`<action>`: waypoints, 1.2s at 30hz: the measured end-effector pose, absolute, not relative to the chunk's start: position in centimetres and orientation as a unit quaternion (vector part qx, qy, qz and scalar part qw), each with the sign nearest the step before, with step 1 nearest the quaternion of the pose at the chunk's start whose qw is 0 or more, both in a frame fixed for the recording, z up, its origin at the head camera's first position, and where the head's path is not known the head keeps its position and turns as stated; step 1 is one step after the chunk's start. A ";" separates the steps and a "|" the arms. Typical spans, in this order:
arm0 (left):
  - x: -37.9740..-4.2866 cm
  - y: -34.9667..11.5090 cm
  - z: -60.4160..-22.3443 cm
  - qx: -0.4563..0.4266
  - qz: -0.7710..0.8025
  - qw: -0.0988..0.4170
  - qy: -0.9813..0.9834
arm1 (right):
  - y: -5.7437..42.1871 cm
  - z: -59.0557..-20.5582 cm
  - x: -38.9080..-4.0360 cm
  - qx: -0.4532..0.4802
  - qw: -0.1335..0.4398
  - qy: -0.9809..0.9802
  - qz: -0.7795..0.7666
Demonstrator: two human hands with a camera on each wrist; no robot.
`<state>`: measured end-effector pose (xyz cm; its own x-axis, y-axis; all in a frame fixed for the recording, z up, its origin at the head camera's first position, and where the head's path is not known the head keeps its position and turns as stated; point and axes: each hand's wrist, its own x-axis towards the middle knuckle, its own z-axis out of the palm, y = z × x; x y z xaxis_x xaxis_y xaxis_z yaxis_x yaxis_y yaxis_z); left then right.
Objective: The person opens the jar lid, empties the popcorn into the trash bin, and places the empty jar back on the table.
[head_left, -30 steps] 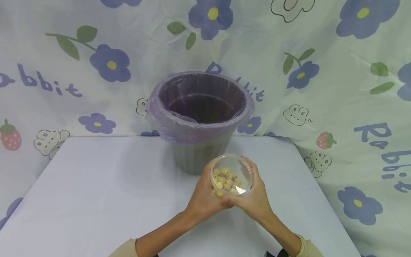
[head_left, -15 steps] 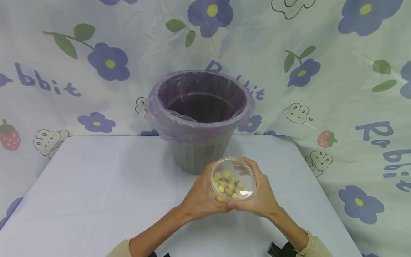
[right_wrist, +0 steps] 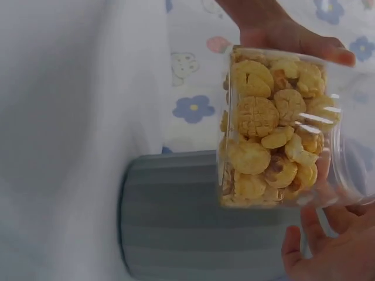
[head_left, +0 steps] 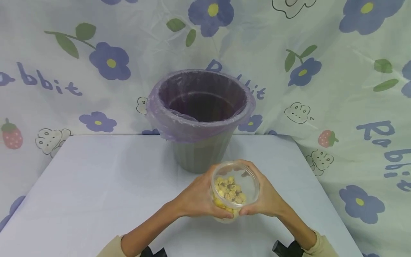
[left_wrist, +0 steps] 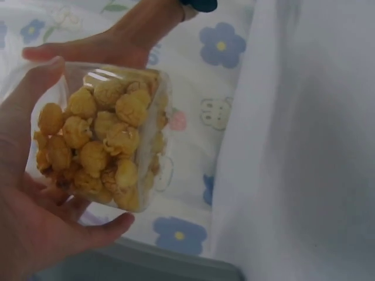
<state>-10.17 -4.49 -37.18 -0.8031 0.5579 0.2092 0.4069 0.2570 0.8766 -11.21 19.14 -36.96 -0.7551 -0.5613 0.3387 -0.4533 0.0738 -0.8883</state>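
Observation:
A clear plastic jar [head_left: 236,191] partly filled with yellow popcorn [left_wrist: 96,143] is held between both hands, raised over the table, its round top facing the head camera. From the left side, my left hand [head_left: 199,196] grips the jar, fingers and thumb around its wall. My right hand [head_left: 269,194] grips the opposite side, its thumb near the front of the rim. Popcorn pieces [right_wrist: 278,132] press against the flat clear wall in the right wrist view, where the left hand [right_wrist: 293,38] shows above and right fingers [right_wrist: 316,234] below. In the head view the jar hides the far fingertips.
A grey bin [head_left: 202,153] lined with a purple plastic bag [head_left: 192,132] stands on the white-covered table [head_left: 96,185], just beyond the hands. Behind it hangs a cloth [head_left: 154,43] printed with flowers and rabbits. Dark wrist devices [head_left: 287,248] sit below both hands.
Both hands have brought the jar slightly down toward the person. The thumbs, together at the jar's front a second ago, now lie apart. The bin stays in place.

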 end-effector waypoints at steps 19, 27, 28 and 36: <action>-10.4 -3.7 -38.0 0.243 0.620 0.020 0.746 | 16.9 -37.4 -10.5 -0.256 -0.067 0.778 -0.570; -10.6 -4.3 -37.6 0.270 0.613 0.068 0.739 | 18.4 -36.9 -11.7 -0.340 0.033 0.722 -0.602; -10.6 -4.3 -37.6 0.274 0.611 0.073 0.739 | 18.6 -36.9 -12.0 -0.353 0.043 0.712 -0.605; -10.8 -4.4 -37.8 0.294 0.602 0.080 0.738 | 19.0 -37.4 -13.1 -0.393 0.076 0.673 -0.622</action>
<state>-10.75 -4.37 -37.80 -0.8145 0.5305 0.2348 0.3370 0.1032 0.9358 -13.05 18.98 -37.38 -0.6794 -0.6234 0.3870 -0.4348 -0.0828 -0.8967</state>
